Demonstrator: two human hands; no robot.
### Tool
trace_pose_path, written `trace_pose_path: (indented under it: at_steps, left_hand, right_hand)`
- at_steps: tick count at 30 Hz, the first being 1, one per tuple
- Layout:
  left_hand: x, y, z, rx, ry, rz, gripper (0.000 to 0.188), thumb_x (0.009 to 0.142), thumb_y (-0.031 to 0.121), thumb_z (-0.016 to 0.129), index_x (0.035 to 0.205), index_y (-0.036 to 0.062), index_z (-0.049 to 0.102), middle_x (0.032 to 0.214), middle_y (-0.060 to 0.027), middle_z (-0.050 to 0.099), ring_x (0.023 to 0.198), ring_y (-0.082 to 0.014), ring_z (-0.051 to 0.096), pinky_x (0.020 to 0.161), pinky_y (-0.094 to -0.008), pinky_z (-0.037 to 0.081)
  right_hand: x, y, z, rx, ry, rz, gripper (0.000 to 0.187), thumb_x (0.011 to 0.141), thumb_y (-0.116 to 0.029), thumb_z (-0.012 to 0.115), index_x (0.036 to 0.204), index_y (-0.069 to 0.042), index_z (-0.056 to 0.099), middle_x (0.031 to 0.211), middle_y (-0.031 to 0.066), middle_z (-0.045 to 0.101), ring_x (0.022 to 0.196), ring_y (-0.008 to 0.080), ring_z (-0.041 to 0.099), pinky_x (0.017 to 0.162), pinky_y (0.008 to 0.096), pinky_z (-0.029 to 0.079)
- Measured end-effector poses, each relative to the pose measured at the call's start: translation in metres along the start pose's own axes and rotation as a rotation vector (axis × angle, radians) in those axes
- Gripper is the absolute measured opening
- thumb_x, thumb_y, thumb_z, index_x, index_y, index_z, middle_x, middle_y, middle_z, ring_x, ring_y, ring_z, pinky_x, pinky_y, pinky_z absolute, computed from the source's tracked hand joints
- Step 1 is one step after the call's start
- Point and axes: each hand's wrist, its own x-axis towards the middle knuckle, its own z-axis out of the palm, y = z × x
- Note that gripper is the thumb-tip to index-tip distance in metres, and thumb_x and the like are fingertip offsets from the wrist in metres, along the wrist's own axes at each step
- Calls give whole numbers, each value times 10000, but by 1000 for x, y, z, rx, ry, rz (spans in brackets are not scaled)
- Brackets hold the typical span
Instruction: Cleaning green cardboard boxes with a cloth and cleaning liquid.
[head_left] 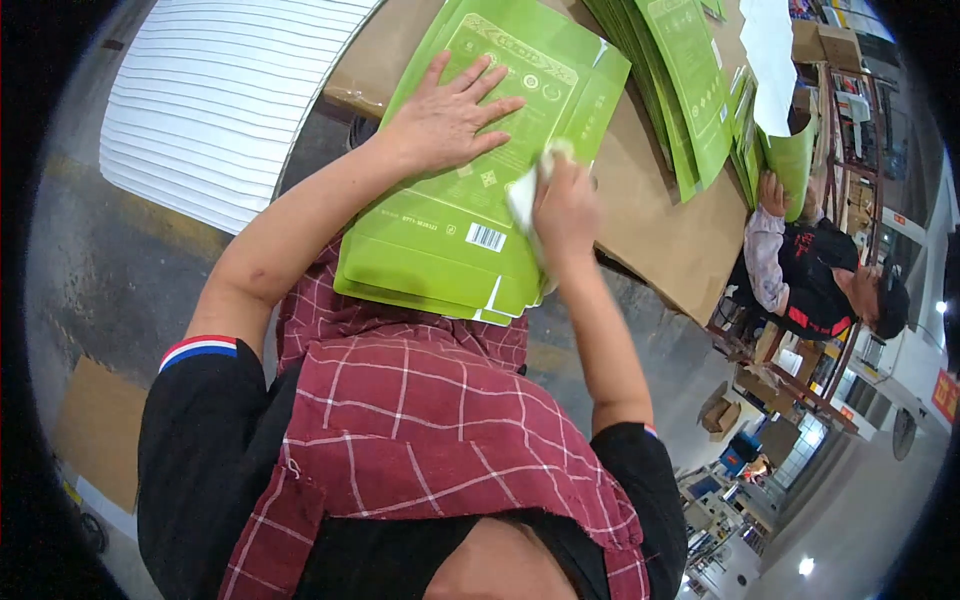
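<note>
- Here's your left hand (455, 120), palm down and flat on the top piece of the green card stack (420, 250), fingers fanned toward the upper right, thumb out to the right.
- No grip on that side: your left hand is wide open, pressing on the printed face with nothing pinched in it.
- Your left arm bends at the elbow, the forearm slanting up and right across the stack's left edge.
- Over to your right hand (567, 215), blurred, fingers curled in and closed on a white wad (523, 200); cloth or paper, you can't tell from here.
- That wad sits against the right part of the green face, just beside the barcode patch (486, 237).
- Your right forearm rises from the lower right, leaning slightly left, elbow near the black sleeve (640, 470).
- The green stack lies tilted in front of you, on the brown table (660, 240), its near end jutting past the edge above your checked apron (430, 400).
- Beyond it to the right, more green pieces (690, 100) lie fanned on the table; to the left, a broad pile of white sheets (230, 90).
- Far right, a co-worker (815, 275) has a hand (772, 193) at another green piece (790, 165).
</note>
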Motion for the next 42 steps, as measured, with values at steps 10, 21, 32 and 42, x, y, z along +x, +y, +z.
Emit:
trace_pose_path:
  at_steps: [10,21,32,42]
  left_hand:
    - [7,2,0,-37,-67,-16,480,876,475,329,1310,268,332,1396,-72,239,1304,-218,178,1052,-477,43]
    - [3,3,4,-46,-11,-2,480,864,479,353,1293,264,363,1380,-80,274,1292,-227,211,1042,-491,73]
    - [6,0,7,3,-6,-16,504,850,517,334,1290,274,369,1383,-68,277,1291,-229,213,1035,-511,73]
    - [5,1,8,25,-33,-8,495,866,488,341,1314,276,329,1396,-77,242,1300,-229,187,1028,-501,76]
  right_hand:
    - [123,47,47,-75,56,203,233,836,-209,468,1032,-82,469,857,139,560,697,311,595,585,406,488]
    - [144,63,53,-39,114,137,207,824,-256,499,1000,-149,516,857,140,552,728,318,596,597,402,492]
    - [-50,-7,-8,49,42,-52,162,771,-147,522,929,-110,516,799,117,486,660,274,537,516,370,452]
    - [-9,2,-1,124,69,-69,153,808,-173,510,951,-118,512,797,132,539,674,293,566,539,384,464]
